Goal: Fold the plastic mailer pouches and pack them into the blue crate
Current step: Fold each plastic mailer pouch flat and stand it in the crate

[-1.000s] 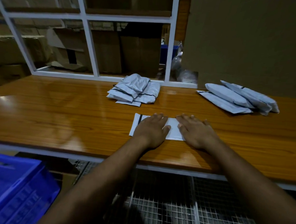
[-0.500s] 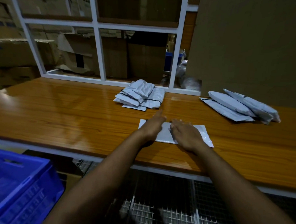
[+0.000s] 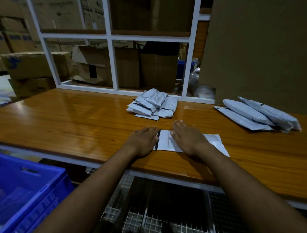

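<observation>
Since half a second ago both my hands have slid left along the mailer pouch (image 3: 167, 143), baring its right end. Under it the wooden bench (image 3: 70, 124) is glossy and slick, so this thin, limp, light film would likely skate unless I pin it. Beyond lie a folded pile (image 3: 153, 104) and puffier unfolded pouches (image 3: 253, 114); the blue crate (image 3: 25, 190), ribbed hard plastic, sits low left. My right hand (image 3: 186, 138) lies flat on it, fingers straight; my left hand (image 3: 143, 138) presses flat at its black-striped edge, where I judge I'd pinch to fold.
</observation>
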A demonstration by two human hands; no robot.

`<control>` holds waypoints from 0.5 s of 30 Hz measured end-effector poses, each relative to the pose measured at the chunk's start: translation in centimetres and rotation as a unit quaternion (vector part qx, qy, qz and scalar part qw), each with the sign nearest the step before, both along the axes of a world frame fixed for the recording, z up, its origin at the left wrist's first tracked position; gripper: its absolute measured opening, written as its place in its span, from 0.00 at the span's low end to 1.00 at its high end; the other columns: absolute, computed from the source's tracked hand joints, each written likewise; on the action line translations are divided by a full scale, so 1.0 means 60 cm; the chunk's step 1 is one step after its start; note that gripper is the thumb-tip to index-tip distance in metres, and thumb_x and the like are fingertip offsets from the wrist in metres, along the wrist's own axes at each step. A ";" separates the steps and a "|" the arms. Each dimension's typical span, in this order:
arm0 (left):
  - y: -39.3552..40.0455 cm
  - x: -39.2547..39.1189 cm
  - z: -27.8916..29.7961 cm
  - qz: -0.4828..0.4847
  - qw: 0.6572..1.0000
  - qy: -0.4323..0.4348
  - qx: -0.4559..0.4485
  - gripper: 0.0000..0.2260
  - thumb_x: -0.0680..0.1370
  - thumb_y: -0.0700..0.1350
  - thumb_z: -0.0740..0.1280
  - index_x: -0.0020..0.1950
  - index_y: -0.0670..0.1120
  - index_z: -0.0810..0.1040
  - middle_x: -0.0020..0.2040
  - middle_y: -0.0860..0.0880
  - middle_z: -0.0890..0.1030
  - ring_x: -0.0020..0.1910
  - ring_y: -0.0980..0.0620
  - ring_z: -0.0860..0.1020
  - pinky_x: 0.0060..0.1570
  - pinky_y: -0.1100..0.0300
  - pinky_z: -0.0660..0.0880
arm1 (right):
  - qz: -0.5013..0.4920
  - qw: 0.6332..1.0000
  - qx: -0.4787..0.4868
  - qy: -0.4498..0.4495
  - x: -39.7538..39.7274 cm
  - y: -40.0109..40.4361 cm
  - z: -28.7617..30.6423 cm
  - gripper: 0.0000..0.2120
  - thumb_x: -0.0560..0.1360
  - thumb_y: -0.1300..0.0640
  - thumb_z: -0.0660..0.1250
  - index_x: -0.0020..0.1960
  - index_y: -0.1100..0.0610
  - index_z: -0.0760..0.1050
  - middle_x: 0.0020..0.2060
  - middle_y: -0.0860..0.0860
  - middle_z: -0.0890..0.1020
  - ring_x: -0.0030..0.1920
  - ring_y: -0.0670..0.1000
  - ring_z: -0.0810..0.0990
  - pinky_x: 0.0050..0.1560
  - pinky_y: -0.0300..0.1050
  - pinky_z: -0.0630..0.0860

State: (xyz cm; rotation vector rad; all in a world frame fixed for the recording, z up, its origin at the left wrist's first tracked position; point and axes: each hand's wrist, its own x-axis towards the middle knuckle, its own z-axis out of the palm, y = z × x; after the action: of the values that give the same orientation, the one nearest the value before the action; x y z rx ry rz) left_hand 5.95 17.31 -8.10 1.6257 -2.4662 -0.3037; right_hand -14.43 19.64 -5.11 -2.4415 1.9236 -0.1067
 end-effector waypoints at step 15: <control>0.008 0.007 -0.001 0.030 0.999 0.001 -0.025 0.23 0.86 0.51 0.47 0.82 0.55 0.53 0.82 0.55 0.53 0.81 0.53 0.48 0.79 0.48 0.49 | 0.010 1.000 0.002 -0.006 0.058 -0.024 -0.058 0.27 0.85 0.45 0.42 0.82 0.52 0.47 0.81 0.49 0.50 0.81 0.49 0.48 0.79 0.54 0.46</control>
State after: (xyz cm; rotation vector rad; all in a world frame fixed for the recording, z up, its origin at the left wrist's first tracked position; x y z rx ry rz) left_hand 6.36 17.76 -8.14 1.6761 -2.3977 -0.2342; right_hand -10.93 18.18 -8.59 -2.4513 1.8909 -0.1175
